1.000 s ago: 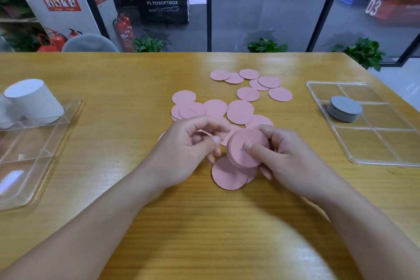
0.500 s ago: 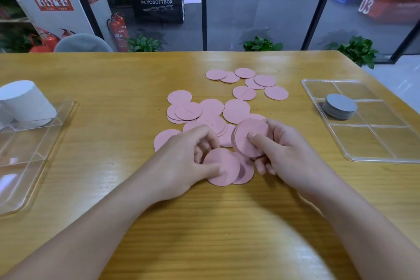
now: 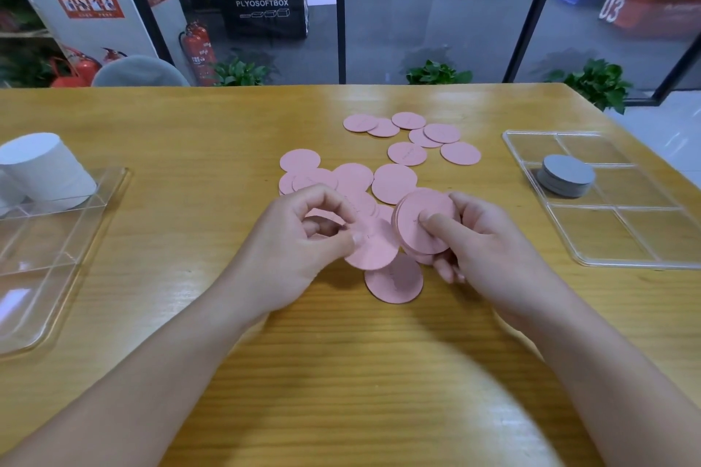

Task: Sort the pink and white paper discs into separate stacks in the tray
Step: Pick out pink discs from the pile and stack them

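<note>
head camera looks down at a wooden table (image 3: 341, 372). the right hand (image 3: 489, 246) holds a small stack of pink discs (image 3: 425, 220), thumb pressed on the front and fingers curled behind. just left of that stack, the left hand (image 3: 299, 243) pinches one pink disc (image 3: 373, 248) between thumb and bent fingers. another pink disc (image 3: 394, 282) lies flat on the table just below the stack. more loose pink discs (image 3: 407, 153) lie past the stack. far left of the stack, a white stack (image 3: 45, 171) stands in a clear tray (image 3: 57, 277). far right of it, a grey stack (image 3: 567, 176) sits in another clear tray (image 3: 645, 235).
</note>
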{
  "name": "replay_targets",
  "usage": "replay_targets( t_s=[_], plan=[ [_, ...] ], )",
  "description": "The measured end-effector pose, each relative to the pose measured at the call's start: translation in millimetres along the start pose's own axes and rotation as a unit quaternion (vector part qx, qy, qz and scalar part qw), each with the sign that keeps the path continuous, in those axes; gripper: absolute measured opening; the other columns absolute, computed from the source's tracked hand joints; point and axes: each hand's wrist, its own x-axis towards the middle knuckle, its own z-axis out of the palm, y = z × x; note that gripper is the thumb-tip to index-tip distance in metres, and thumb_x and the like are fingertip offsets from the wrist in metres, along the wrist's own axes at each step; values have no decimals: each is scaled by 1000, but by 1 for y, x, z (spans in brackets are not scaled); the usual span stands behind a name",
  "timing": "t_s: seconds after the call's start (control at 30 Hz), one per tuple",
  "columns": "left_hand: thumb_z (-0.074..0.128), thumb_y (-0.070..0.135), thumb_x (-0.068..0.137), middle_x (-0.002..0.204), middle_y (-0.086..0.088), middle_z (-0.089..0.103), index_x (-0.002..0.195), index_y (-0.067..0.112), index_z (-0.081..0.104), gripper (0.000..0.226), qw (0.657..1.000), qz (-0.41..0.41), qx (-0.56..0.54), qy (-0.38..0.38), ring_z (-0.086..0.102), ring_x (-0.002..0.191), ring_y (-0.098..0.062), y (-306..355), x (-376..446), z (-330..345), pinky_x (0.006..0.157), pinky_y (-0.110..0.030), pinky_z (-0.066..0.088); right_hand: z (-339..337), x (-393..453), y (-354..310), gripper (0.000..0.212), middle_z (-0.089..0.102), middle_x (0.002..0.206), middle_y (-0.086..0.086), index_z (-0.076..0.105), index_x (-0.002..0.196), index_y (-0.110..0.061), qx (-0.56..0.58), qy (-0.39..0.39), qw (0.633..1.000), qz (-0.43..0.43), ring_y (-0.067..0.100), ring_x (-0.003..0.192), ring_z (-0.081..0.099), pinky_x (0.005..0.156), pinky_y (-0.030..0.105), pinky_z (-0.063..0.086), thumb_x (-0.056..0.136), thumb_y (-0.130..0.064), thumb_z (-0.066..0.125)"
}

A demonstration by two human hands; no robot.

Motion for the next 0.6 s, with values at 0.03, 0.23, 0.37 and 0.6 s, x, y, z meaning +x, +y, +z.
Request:
replay_targets(
  t_s=[0.03, 0.23, 0.37, 0.6],
  plan=[
    [86, 7, 92, 110, 1, 78, 104, 14, 73, 19, 1000, 2, 3, 4, 73, 85, -22, 0, 0, 0, 83, -32, 59, 1, 0, 0, 31, 67, 79, 24, 70, 82, -33, -4, -4, 1000, -1, 24, 56, 49, 56, 36, 34, 111, -24, 60],
    [81, -3, 95, 111, -8, 78, 113, 12, 74, 24, 999, 14, -46, 19, 75, 95, -24, -6, 3, 2, 92, -34, 62, 2, 0, 6, 17, 62, 65, 22, 69, 97, -22, -46, -30, 998, -13, 25, 58, 53, 59, 43, 37, 110, -24, 60],
    [71, -12, 99, 115, -13, 82, 124, 8, 71, 32, 992, -12, -114, -49, 80, 107, -32, -4, -1, 9, 98, -40, 65, 3, -3, 4, 16, 66, 63, 19, 70, 105, -14, -72, -84, 993, -39, 22, 54, 57, 56, 28, 42, 113, -22, 59],
    [64, 1, 107, 112, 11, 79, 122, 24, 76, 29, 996, 61, 64, 9, 76, 104, -12, -7, -5, 18, 90, -24, 60, 2, -3, 3, 22, 57, 55, 11, 67, 91, -18, -92, -49, 994, -45, 22, 53, 47, 58, 41, 38, 112, -24, 62]
  ],
)
